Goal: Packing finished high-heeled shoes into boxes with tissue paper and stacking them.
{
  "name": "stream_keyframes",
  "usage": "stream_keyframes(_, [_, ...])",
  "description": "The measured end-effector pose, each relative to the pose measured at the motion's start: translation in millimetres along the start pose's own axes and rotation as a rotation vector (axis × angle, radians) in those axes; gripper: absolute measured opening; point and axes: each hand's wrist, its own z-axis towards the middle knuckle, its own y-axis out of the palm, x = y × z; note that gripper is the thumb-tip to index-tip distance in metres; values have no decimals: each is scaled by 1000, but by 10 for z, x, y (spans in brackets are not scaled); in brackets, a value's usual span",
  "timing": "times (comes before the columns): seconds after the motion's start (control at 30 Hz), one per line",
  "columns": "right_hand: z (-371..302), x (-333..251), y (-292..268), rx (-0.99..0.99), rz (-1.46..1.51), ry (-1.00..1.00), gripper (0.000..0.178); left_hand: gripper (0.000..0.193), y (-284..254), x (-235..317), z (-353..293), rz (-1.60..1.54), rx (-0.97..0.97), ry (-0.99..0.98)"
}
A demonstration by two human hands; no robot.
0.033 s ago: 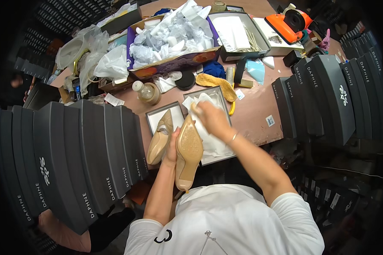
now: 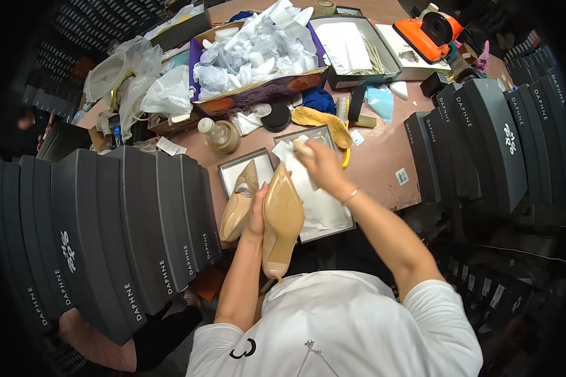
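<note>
right hand draws off the toe while the left keeps the shoe sole-up

the right hand [image 2: 326, 169] has shifted slightly toward the far right since the picture just before, so there is now a clearer gap between its fingertips and the toe of the tan shoe [image 2: 283, 210]. its fingers are drawn in and seem to pinch a pale wad [image 2: 303, 147], but blur keeps me from telling for sure. the left hand [image 2: 256, 215] is unchanged: it grips the shoe from the left side, sole up, toe far and heel near, close to the white shirt [image 2: 333, 314]. i judge from this that the left hand alone steadies the shoe at this instant, with the right hand off it.

the matching shoe [image 2: 236, 213] lies just left of the left hand, opening up, its toe over the left box [image 2: 234, 168]. under and beyond the right hand is the right box [image 2: 330, 232], lined with white paper [image 2: 317, 204]. farther off are a bottle [image 2: 219, 135], a round black lid [image 2: 275, 117] and a yellowish cloth [image 2: 324, 125], all on the table [image 2: 383, 151].
</note>
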Motion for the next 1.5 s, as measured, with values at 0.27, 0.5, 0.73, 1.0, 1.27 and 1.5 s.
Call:
stream_keyframes(0.27, [-517, 64, -118, 71, 788, 446, 24, 66, 232, -147, 30, -191, 150, 118])
stream_keyframes(0.5, [-591, 376, -511, 331, 526, 533, 25, 46, 161, -83, 69, -280, 141, 82])
stream_keyframes(0.73, [-399, 843, -840, 438, -370, 127, 58, 44, 302, -41, 78, -227, 165, -18])
stream_keyframes(1.0, [-707, -716, 5, -263, 19, 108, 91, 74, 304, -304, -145, 179, 277, 382])
stream_keyframes(1.27, [-729, -519, 571, -312, 1053, 641, 62, 59, -63, -176, -1024, 391, 436, 650])
stream_keyframes(1.5, [-645, 224, 2086, -571, 1078, 918, 56, 54, -264, 102, -1543, 875, 515, 721])
